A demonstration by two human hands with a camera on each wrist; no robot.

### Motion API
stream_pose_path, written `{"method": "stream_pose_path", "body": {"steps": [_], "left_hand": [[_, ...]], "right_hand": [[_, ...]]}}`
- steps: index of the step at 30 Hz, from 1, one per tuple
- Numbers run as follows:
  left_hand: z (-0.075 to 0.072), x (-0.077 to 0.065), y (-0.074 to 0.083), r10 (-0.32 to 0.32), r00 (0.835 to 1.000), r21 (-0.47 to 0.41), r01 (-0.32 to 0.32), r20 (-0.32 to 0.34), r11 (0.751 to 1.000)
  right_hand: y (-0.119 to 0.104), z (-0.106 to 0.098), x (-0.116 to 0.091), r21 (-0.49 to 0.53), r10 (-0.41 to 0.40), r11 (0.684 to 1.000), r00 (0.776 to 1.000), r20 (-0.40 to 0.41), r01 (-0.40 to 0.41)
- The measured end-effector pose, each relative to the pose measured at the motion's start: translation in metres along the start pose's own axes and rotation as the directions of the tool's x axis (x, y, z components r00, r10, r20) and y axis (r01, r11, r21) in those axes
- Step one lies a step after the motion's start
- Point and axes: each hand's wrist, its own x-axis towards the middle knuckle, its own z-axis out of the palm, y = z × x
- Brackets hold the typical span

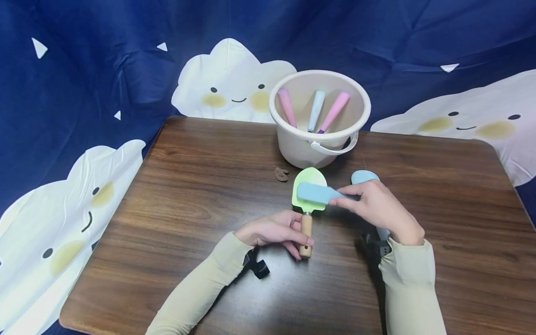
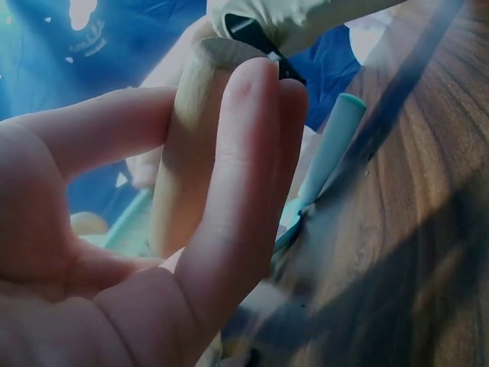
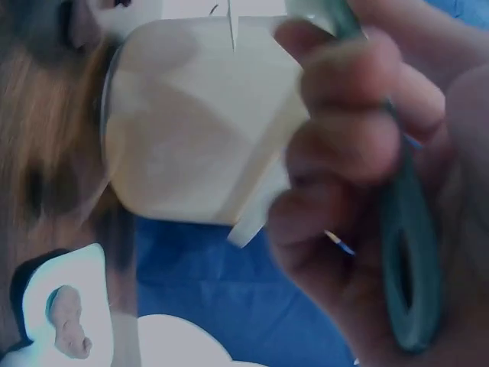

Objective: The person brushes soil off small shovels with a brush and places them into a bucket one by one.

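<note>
My left hand (image 1: pixel 278 231) grips the wooden handle (image 2: pixel 187 145) of a light-green trowel (image 1: pixel 311 173), thumb and fingers on either side. The trowel's blade points away from me, toward the bucket. In my right hand (image 1: pixel 374 207) is a light-blue flat-bladed tool (image 1: pixel 316 192), whose blade lies over the trowel's blade. Whether the two touch cannot be told. The right wrist view shows its handle (image 3: pixel 412 260), with a long slot, against my palm. Partly hidden under the right hand, a second light-blue tool (image 1: pixel 363 176) with a rounded head lies on the table.
A beige bucket (image 1: pixel 301 151) stands at the back of the brown table (image 1: pixel 201 186). Two pink handles (image 1: pixel 336 111) and one light-blue handle (image 1: pixel 316 109) lean inside it. Small brown pieces (image 1: pixel 281 174) lie before it. Behind hangs a blue cloth (image 1: pixel 125 28) with clouds.
</note>
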Motion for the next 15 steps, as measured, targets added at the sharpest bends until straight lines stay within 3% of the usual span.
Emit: {"method": "stream_pose_path", "body": {"steps": [3,6,11,15], "left_hand": [[-0.0007,-0.0008,0.0009,0.002,1.0,0.007,-0.002,-0.002,1.0],[-0.0003,-0.0014,0.0013,0.002,1.0,0.025,-0.002,0.0,1.0],[0.0022,-0.0018,0.0017,-0.002,1.0,0.069,0.003,-0.013,0.998],[0.0037,-0.0031,0.0028,-0.01,1.0,0.075,0.011,-0.021,0.997]], "right_hand": [[-0.0038,0.0011,0.0002,0.021,0.005,1.0,0.994,0.107,-0.007],[-0.0045,0.0027,0.0014,0.034,0.022,0.999,0.99,0.141,-0.027],[-0.0024,0.0039,0.0034,-0.008,0.063,0.998,0.995,0.081,-0.062],[0.0003,0.0051,0.0048,-0.083,0.068,0.994,0.996,-0.06,-0.073]]}}
